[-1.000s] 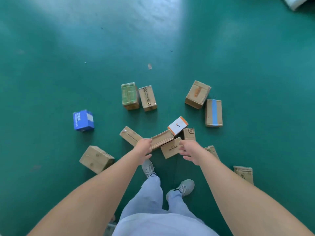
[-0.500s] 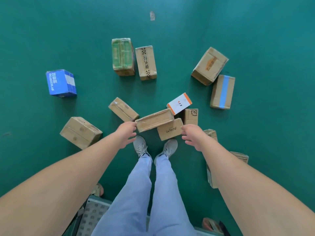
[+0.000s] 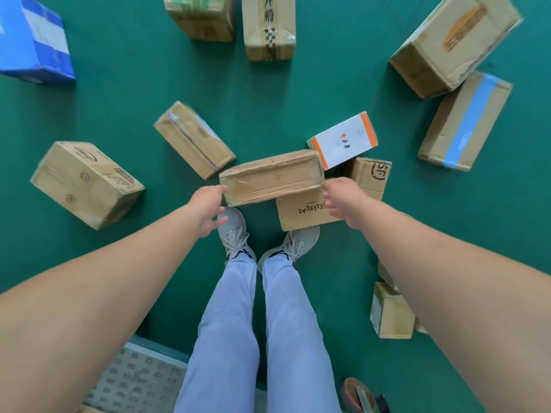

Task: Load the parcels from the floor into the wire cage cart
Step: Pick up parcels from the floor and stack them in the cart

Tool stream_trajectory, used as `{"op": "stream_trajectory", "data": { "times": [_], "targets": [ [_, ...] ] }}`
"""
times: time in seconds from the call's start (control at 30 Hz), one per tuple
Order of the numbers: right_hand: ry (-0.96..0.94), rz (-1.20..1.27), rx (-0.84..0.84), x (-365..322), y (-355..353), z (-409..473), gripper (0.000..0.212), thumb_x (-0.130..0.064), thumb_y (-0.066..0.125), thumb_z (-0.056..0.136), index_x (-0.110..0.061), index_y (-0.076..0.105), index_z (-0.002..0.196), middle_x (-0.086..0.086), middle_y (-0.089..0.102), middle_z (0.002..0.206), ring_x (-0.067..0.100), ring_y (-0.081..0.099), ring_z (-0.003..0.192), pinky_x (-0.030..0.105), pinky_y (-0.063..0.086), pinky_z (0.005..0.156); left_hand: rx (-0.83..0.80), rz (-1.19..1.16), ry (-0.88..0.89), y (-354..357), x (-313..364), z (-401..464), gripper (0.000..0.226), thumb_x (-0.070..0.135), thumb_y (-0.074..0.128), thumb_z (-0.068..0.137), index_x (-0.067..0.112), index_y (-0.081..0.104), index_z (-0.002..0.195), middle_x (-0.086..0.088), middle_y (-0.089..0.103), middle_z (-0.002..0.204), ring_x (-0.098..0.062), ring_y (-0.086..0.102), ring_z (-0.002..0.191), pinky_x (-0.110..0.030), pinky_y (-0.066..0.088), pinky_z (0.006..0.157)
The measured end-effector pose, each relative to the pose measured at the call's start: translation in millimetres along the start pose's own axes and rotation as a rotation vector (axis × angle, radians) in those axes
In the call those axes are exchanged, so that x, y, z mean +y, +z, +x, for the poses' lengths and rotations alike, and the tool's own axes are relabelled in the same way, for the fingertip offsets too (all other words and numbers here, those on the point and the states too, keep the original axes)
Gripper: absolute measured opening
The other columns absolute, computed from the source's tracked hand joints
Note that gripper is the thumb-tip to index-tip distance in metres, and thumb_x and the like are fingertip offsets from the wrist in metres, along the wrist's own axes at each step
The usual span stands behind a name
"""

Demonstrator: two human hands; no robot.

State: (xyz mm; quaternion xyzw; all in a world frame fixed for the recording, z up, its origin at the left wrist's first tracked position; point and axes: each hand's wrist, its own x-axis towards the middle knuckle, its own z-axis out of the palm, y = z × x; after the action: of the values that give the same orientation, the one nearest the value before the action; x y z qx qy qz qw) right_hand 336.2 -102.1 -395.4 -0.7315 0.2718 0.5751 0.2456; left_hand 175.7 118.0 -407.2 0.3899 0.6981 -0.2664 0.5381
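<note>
Both hands reach down to a flat tan parcel [image 3: 272, 177] lying on the green floor [image 3: 268, 105] just ahead of the person's grey shoes [image 3: 235, 231]. The left hand [image 3: 208, 211] is at the parcel's left end, fingers loosely spread and thumb near the corner; whether it touches the cardboard cannot be told. The right hand [image 3: 346, 201] is at the right end, fingers relaxed and slightly bent, holding nothing. The parcel rests partly over a brown box printed JELLYCAT [image 3: 301, 214], which lies against the right shoe. A white box with orange ends [image 3: 343, 140] leans tilted just beyond, beside a box marked SF [image 3: 371, 175]. Other parcels are scattered around: a taped one [image 3: 193, 138] to the left, a larger carton [image 3: 86, 183] further left, a blue box [image 3: 32, 40] at the far left corner, two cartons [image 3: 238, 22] at the top edge, two more [image 3: 459, 84] at the upper right, and a small one [image 3: 390, 311] under the right forearm. A perforated metal plate [image 3: 134, 380] shows at the bottom left
</note>
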Motion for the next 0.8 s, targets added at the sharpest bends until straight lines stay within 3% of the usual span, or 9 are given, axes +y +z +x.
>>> {"op": "stream_trajectory", "data": {
  "times": [0.07, 0.17, 0.23, 0.3, 0.4, 0.5, 0.63, 0.73, 0.8],
  "targets": [
    [-0.031, -0.004, 0.039, 0, 6, 36, 0.047, -0.040, 0.045, 0.105, -0.021, 0.042, 0.148, -0.004, 0.054, 0.111, 0.020, 0.056, 0.102, 0.048, 0.050, 0.105, 0.046, -0.004, 0.008, 10, -4, 35, 0.055, 0.034, 0.051, 0.106, 0.025, 0.034, 0.157, 0.003, 0.037, 0.158, -0.021, 0.047, 0.133, -0.044, 0.049, 0.109],
    [-0.056, 0.036, 0.074, 0, 18, 79, 0.062, -0.052, 0.045, 0.102, -0.030, 0.026, 0.157, -0.002, 0.046, 0.133, 0.027, 0.048, 0.120, 0.049, 0.045, 0.108, 0.090, -0.006, 0.001, 20, -11, 82, 0.069, 0.046, 0.050, 0.105, 0.028, 0.019, 0.163, 0.000, 0.027, 0.167, -0.025, 0.038, 0.145, -0.050, 0.039, 0.117],
    [-0.059, 0.057, 0.077, 1, 28, 105, 0.074, -0.064, 0.044, 0.095, -0.038, 0.017, 0.160, -0.002, 0.035, 0.157, 0.034, 0.041, 0.138, 0.055, 0.039, 0.113, 0.066, -0.025, -0.033, 28, -15, 108, 0.074, 0.057, 0.051, 0.101, 0.029, 0.021, 0.162, 0.001, 0.027, 0.168, -0.027, 0.035, 0.148, -0.055, 0.036, 0.118],
    [-0.063, 0.047, 0.039, 5, 37, 132, 0.083, -0.076, 0.044, 0.084, -0.049, 0.016, 0.157, -0.004, 0.027, 0.164, 0.037, 0.032, 0.146, 0.062, 0.033, 0.115, 0.016, -0.091, -0.078, 34, -16, 129, 0.074, 0.065, 0.053, 0.096, 0.030, 0.033, 0.157, 0.003, 0.037, 0.163, -0.026, 0.039, 0.146, -0.056, 0.038, 0.116],
    [-0.037, 0.108, 0.009, 8, 45, 140, 0.080, -0.081, 0.051, 0.076, -0.056, 0.022, 0.147, -0.003, 0.030, 0.160, 0.037, 0.036, 0.140, 0.062, 0.037, 0.110, -0.033, -0.213, -0.109, 39, -15, 138, 0.082, 0.076, 0.062, 0.081, 0.033, 0.042, 0.148, 0.002, 0.051, 0.150, -0.028, 0.052, 0.133, -0.056, 0.045, 0.107],
    [-0.025, 0.260, 0.053, 13, 45, 127, 0.064, -0.076, 0.057, 0.084, -0.040, 0.032, 0.131, 0.000, 0.038, 0.137, 0.031, 0.042, 0.123, 0.058, 0.046, 0.103, 0.000, -0.324, -0.105, 31, -17, 134, 0.097, 0.082, 0.069, 0.065, 0.035, 0.041, 0.145, 0.000, 0.054, 0.142, -0.032, 0.059, 0.120, -0.063, 0.045, 0.102],
    [0.027, 0.386, 0.058, 14, 32, 86, 0.082, -0.085, 0.060, 0.073, -0.029, 0.035, 0.128, 0.003, 0.046, 0.130, 0.033, 0.050, 0.120, 0.060, 0.049, 0.101, 0.049, -0.423, -0.080, 18, -11, 86, 0.081, 0.075, 0.071, 0.075, 0.031, 0.045, 0.138, -0.004, 0.057, 0.134, -0.035, 0.063, 0.111, -0.064, 0.053, 0.093],
    [0.051, 0.456, 0.053, 13, 14, 28, 0.075, -0.072, 0.064, 0.081, -0.024, 0.039, 0.133, 0.004, 0.056, 0.119, 0.028, 0.061, 0.103, 0.047, 0.058, 0.072, 0.080, -0.396, -0.040, 6, 0, 23, 0.060, 0.060, 0.069, 0.088, 0.028, 0.048, 0.134, -0.005, 0.058, 0.125, -0.032, 0.063, 0.106, -0.050, 0.057, 0.071],
    [0.069, 0.499, 0.044, 13, -3, -25, 0.075, -0.067, 0.068, 0.077, -0.025, 0.043, 0.134, 0.007, 0.061, 0.118, 0.030, 0.065, 0.098, 0.041, 0.059, 0.062, 0.065, -0.371, -0.024, -2, 13, -27, 0.057, 0.055, 0.070, 0.088, 0.027, 0.050, 0.133, -0.006, 0.060, 0.126, -0.032, 0.064, 0.105, -0.050, 0.057, 0.072]
  ]
}}
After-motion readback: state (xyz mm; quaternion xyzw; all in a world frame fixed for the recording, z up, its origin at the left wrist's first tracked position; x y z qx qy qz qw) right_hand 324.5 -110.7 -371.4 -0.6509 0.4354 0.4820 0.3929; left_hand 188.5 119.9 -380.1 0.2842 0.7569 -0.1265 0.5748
